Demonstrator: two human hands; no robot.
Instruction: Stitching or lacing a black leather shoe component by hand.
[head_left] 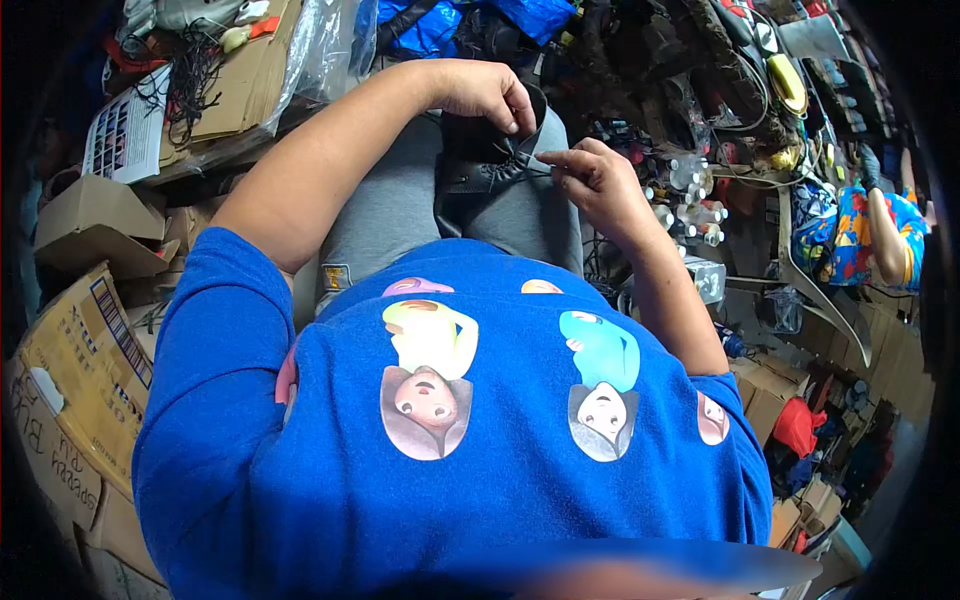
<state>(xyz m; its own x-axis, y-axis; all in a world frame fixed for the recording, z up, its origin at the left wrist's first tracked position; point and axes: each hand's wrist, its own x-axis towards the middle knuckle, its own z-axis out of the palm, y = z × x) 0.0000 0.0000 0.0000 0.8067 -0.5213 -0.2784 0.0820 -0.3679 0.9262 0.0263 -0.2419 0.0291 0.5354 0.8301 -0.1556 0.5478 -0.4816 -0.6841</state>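
A black leather shoe (478,170) rests on my lap, over grey trousers (395,205). My left hand (487,95) grips the shoe's upper edge with the fingers curled over it. My right hand (590,172) sits just to the right of the shoe, its fingertips pinching a thin dark lace or thread (528,162) that runs to the shoe. Below both arms, my blue printed shirt (450,420) fills the lower part of the picture.
Cardboard boxes (85,330) are stacked at my left, with a flat carton and tangled cords (195,75) farther back. Small bottles (690,190) and shoe parts crowd the right side. Another person in a bright patterned top (880,235) sits at far right.
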